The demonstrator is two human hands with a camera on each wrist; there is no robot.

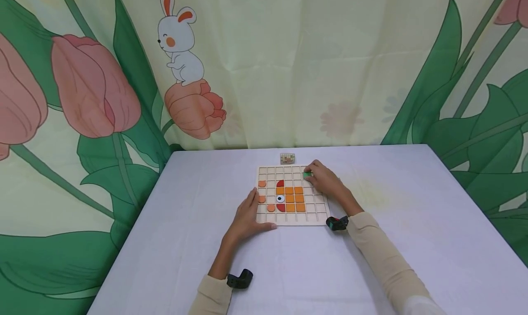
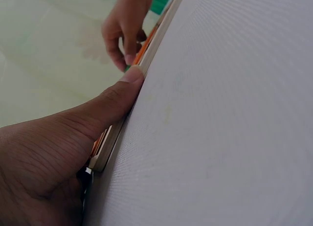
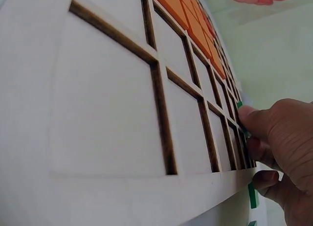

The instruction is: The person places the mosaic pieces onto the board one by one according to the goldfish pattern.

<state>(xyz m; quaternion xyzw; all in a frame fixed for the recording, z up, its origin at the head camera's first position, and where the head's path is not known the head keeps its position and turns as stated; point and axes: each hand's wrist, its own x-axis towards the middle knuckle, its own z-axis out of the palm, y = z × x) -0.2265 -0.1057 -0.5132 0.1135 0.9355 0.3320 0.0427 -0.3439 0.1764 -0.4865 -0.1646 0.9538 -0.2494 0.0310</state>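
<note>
A square wooden grid board [image 1: 315,216] lies on the table. Orange square tiles [image 1: 290,198] fill a block at its middle, beside red pieces [image 1: 281,207] and a round eye piece [image 1: 280,198]. Round orange pieces [image 1: 271,208] sit along the left columns. My left hand [image 1: 246,218] rests at the board's front-left corner, fingers straight along the left side and thumb [image 2: 115,101] on the front edge. At the far right part of the grid, my right hand [image 1: 324,181] pinches a small green piece [image 1: 306,174] between thumb and fingers.
A small patterned card or block [image 1: 287,158] lies behind the board. More green pieces [image 3: 253,195] show past the board's edge below the right hand. A white cloth covers the table [image 1: 198,205], and a printed curtain [image 1: 288,76] hangs behind it.
</note>
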